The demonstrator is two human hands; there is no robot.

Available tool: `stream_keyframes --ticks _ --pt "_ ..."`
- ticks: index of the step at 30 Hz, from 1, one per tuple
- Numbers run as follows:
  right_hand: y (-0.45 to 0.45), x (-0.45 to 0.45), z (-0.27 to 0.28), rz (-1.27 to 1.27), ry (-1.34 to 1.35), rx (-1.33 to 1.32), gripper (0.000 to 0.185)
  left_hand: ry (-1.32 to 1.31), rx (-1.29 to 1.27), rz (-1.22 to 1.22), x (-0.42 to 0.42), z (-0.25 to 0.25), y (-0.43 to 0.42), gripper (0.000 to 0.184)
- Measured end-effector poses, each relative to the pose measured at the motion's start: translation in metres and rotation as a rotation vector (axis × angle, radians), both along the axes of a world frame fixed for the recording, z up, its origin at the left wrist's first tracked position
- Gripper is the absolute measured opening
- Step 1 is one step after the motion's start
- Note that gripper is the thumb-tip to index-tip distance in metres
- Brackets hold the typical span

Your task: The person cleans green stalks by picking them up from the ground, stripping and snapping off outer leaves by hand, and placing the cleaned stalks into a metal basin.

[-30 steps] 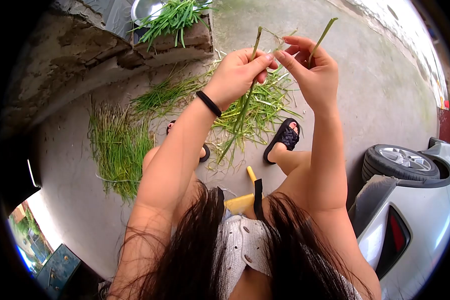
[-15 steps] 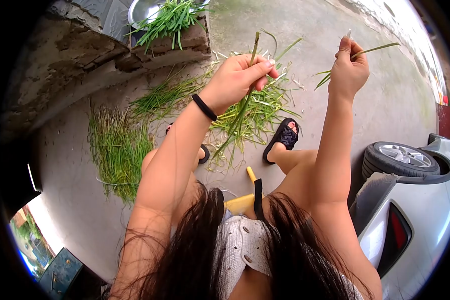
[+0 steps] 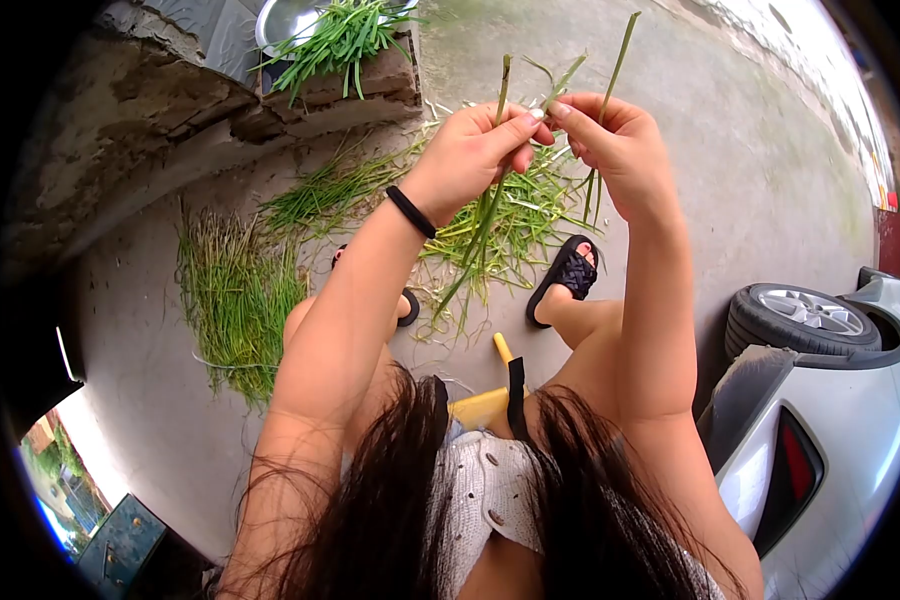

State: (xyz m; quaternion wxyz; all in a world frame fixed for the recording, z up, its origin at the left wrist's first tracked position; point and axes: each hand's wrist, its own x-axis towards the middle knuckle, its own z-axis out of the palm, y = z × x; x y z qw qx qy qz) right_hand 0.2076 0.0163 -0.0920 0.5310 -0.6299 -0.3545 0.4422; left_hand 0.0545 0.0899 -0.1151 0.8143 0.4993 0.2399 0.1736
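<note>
My left hand (image 3: 482, 150), with a black band at its wrist, is closed on a few long green stalks (image 3: 482, 225) that hang down past the palm. Beside it my right hand (image 3: 615, 145) grips another green stalk (image 3: 620, 65) that sticks up above the fingers. The fingertips of both hands meet, or nearly meet, at a short pale-green piece (image 3: 567, 78). Below them a loose heap of green and pale stalks (image 3: 530, 215) lies on the concrete ground. A bundle of long grass-like greens (image 3: 235, 300) lies to the left.
A metal bowl (image 3: 275, 28) and cut green leaves (image 3: 345, 45) rest on a brick ledge (image 3: 395, 85) at the upper left. A silver car part (image 3: 840, 440) and a wheel (image 3: 800, 320) are at the right. My sandalled foot (image 3: 568, 280) stands near the heap.
My right hand swung out to the right with its stalk, then came back beside my left hand. My left hand has stayed almost in place, holding its stalks.
</note>
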Motion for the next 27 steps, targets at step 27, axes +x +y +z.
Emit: stream_keyframes --ticks 27 --pt "0.003 -0.009 -0.008 -0.026 -0.290 0.066 0.013 0.025 0.038 0.159 0.001 -0.002 0.002 0.015"
